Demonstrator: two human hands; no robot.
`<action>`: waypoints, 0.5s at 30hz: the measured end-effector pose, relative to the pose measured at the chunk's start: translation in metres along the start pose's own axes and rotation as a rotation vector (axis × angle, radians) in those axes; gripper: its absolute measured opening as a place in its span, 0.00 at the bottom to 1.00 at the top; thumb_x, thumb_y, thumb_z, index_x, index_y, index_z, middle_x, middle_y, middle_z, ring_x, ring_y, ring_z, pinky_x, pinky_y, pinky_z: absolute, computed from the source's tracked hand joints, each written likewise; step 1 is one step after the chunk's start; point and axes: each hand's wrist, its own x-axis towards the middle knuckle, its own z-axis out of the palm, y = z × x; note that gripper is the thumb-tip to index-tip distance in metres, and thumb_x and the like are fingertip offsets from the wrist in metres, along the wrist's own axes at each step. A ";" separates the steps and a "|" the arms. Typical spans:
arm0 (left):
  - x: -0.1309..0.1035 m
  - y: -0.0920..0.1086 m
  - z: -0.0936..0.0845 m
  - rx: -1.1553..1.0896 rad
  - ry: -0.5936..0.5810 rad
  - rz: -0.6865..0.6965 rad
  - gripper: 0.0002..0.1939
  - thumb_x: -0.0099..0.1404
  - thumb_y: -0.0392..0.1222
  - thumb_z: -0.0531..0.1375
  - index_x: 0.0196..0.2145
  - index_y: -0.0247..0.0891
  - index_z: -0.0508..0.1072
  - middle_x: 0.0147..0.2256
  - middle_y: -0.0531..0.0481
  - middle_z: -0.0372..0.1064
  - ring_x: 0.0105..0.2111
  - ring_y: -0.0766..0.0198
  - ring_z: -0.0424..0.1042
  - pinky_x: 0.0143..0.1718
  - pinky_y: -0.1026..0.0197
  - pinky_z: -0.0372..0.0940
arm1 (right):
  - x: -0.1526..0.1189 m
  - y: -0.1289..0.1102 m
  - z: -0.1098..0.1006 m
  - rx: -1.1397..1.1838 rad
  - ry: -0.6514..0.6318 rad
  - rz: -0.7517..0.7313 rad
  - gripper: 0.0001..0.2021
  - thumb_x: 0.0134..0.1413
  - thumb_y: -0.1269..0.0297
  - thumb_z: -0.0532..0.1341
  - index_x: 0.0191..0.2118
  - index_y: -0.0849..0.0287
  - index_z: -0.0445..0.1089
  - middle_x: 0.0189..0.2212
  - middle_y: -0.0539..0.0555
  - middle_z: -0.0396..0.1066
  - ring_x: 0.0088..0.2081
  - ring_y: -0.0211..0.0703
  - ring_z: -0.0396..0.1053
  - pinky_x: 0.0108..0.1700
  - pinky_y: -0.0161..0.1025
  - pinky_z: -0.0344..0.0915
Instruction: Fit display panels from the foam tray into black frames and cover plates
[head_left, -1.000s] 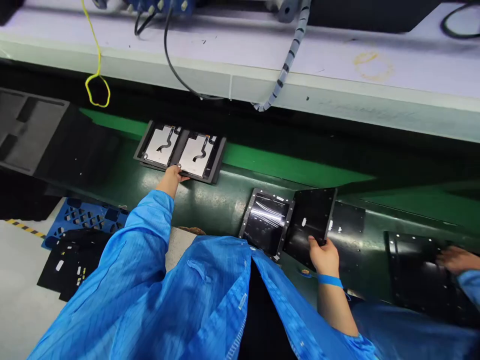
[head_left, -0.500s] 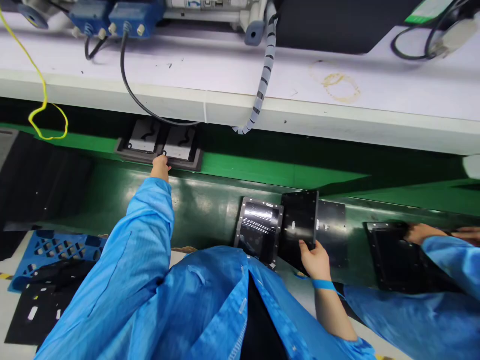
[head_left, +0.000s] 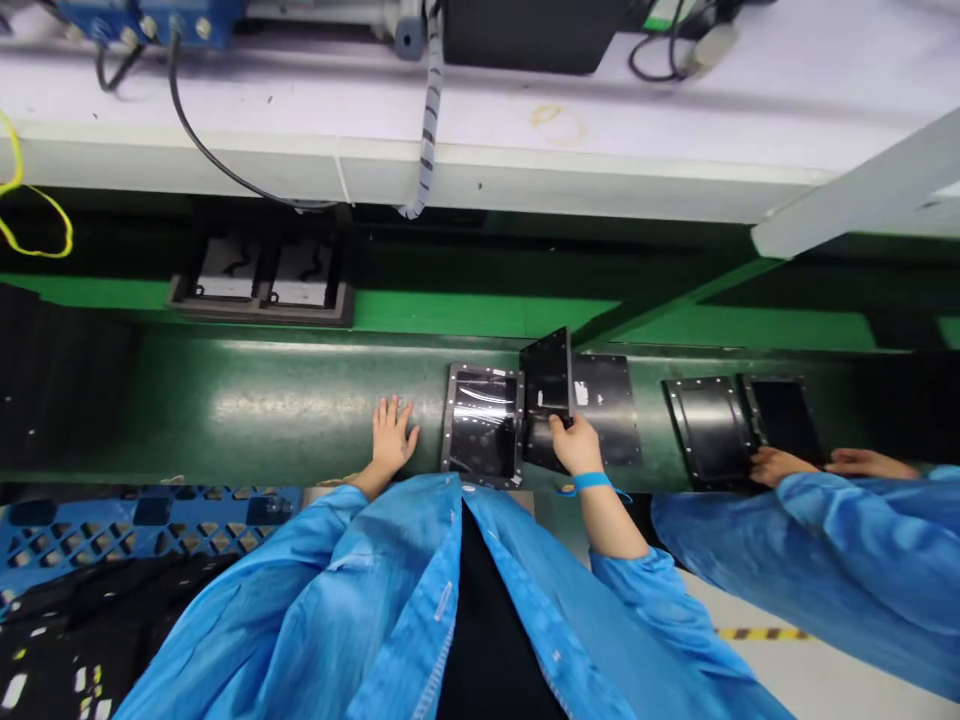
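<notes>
My left hand [head_left: 392, 436] has its fingers spread, low over the green work surface [head_left: 300, 420]; I cannot tell whether it touches. Just right of it lies a flat panel with a glossy black face and a screw-studded rim [head_left: 484, 425]. With thumb and fingers, my right hand [head_left: 576, 443] grips the near edge of a black panel [head_left: 547, 378], tilted up on its side. A matte black plate [head_left: 609, 410] lies flat to the right of it, partly hidden.
At the back left, a grey foam tray [head_left: 262, 312] holds two silver units. A white shelf [head_left: 525, 175] overhangs the far side. On the right, a co-worker's hands [head_left: 784, 466] touch another black panel [head_left: 787, 415]. A blue pallet [head_left: 142, 525] stands at lower left.
My left hand has left the foam tray's front edge and come right and nearer, fingers spreading. My right hand still grips the raised panel. The camera view has shifted right.
</notes>
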 end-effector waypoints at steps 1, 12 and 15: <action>-0.002 -0.005 -0.003 0.042 -0.018 0.024 0.28 0.72 0.47 0.56 0.67 0.36 0.67 0.73 0.35 0.47 0.74 0.37 0.40 0.71 0.32 0.45 | 0.001 0.001 -0.001 0.019 -0.007 -0.008 0.15 0.61 0.59 0.56 0.43 0.65 0.75 0.37 0.66 0.78 0.45 0.61 0.76 0.45 0.45 0.68; -0.067 -0.035 -0.058 0.111 0.035 -0.301 0.27 0.65 0.42 0.60 0.61 0.33 0.71 0.65 0.29 0.61 0.67 0.39 0.59 0.65 0.39 0.59 | 0.011 0.030 0.002 0.007 -0.062 -0.123 0.22 0.59 0.50 0.56 0.42 0.65 0.77 0.34 0.68 0.79 0.44 0.63 0.78 0.42 0.46 0.72; -0.113 -0.076 -0.127 0.214 0.159 -0.466 0.26 0.63 0.42 0.60 0.57 0.31 0.72 0.61 0.28 0.65 0.64 0.39 0.61 0.64 0.40 0.60 | 0.026 0.055 0.006 0.005 -0.056 -0.136 0.24 0.58 0.47 0.57 0.42 0.64 0.78 0.31 0.67 0.78 0.45 0.66 0.78 0.44 0.49 0.72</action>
